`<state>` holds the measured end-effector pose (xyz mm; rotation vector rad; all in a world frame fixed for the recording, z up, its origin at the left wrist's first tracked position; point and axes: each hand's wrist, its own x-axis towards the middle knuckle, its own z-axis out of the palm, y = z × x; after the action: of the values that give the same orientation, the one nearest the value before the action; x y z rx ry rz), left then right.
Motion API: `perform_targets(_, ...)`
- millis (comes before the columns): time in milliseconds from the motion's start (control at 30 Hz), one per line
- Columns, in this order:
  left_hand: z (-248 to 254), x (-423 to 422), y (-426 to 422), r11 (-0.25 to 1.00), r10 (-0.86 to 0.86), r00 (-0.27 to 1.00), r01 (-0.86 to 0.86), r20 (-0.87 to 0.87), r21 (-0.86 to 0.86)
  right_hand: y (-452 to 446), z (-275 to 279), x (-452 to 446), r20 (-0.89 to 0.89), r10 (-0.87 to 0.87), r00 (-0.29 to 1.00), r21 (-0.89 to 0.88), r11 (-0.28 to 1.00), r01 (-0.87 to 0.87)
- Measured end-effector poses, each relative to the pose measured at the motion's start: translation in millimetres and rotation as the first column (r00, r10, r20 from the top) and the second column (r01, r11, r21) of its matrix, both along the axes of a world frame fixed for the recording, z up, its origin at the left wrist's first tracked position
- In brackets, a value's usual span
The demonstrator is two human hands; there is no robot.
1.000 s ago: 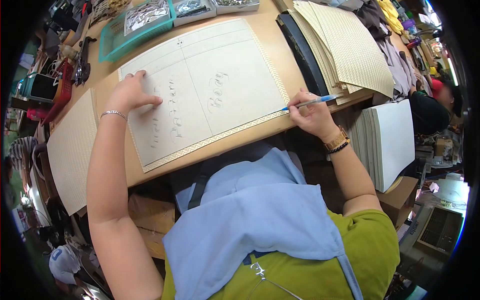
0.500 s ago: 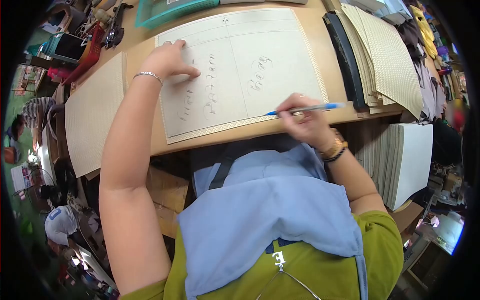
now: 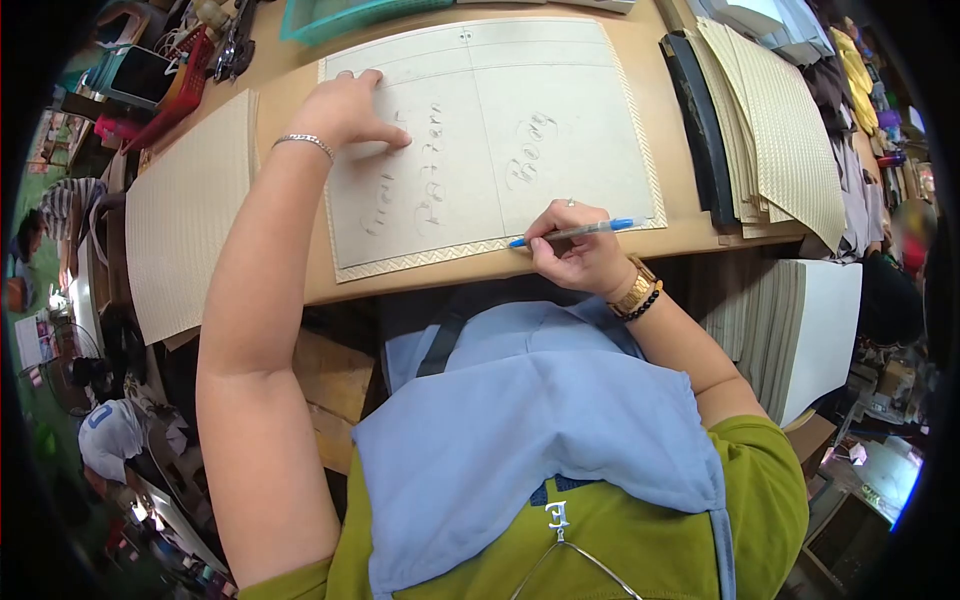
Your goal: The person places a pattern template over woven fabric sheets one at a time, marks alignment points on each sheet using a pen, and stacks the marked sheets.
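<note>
A pale board with a woven-patterned border lies on the desk, with ruled lines and handwriting on it. Resting on its upper left part is my left hand, fingers and thumb spread, holding nothing. My right hand grips a blue-tipped pen near the board's lower edge. The pen's blue point is by the patterned border, close to the foot of the ruled middle line; I cannot tell whether it touches.
Woven-textured sheets lie to the left, and a stack of similar sheets to the right beside a black folder. A teal basket and a red basket stand at the back. White boards are stacked below right.
My right hand has moved left and slightly down with the pen, bringing its tip nearer the board's bottom border. My left hand stays on the board.
</note>
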<state>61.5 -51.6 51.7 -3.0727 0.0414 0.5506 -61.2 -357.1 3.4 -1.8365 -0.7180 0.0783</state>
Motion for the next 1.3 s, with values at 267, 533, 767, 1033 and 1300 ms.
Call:
perform_targets(267,3,-3,-2,1.0,0.007,1.0,-0.007,-0.006,0.02,0,-1,0,-0.007,-0.016,1.0,-0.021,1.0,0.016)
perform_targets(533,-24,-30,14,0.991,0.043,0.971,-0.012,0.236,-0.13,-17,-9,4,-0.339,-0.064,0.939,0.232,0.961,0.149)
perform_targets(767,-64,-101,15,0.915,0.303,0.849,-0.133,0.432,-0.382,-79,4,42,0.325,-0.365,0.872,-0.411,0.776,0.478)
perform_targets(1033,-70,-81,41,0.074,0.697,0.716,-0.129,-0.041,-0.989,-60,4,43,0.219,-0.304,0.927,-0.524,0.765,0.374)
perform_targets(1300,-55,-121,55,-0.348,0.598,0.731,-0.134,-0.33,-0.928,-58,-8,62,0.083,-0.395,0.915,-0.173,0.898,0.404)
